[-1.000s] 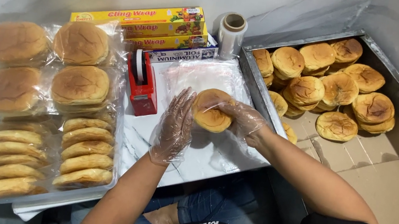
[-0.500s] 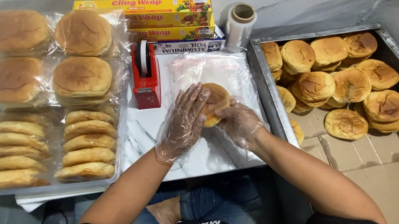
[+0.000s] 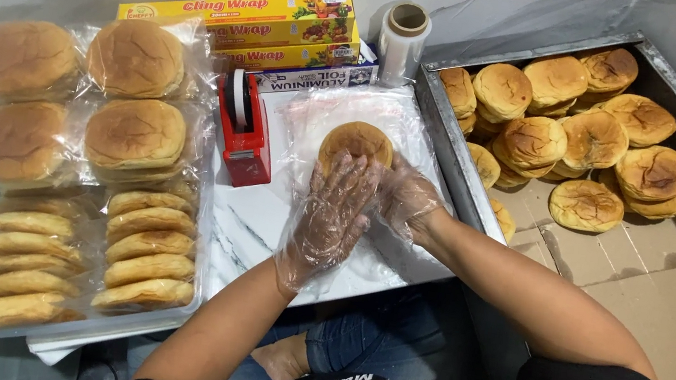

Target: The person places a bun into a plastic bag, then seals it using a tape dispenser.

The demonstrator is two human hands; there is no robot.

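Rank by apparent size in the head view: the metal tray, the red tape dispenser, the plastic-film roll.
1. Metal tray, clearly largest.
2. Red tape dispenser.
3. Plastic-film roll, smallest, though it stands farther from the camera.

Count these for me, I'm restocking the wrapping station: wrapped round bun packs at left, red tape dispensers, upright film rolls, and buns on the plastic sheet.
Wrapped round bun packs: 4
Red tape dispenser: 1
Upright film roll: 1
Bun on the plastic sheet: 1
Total: 7
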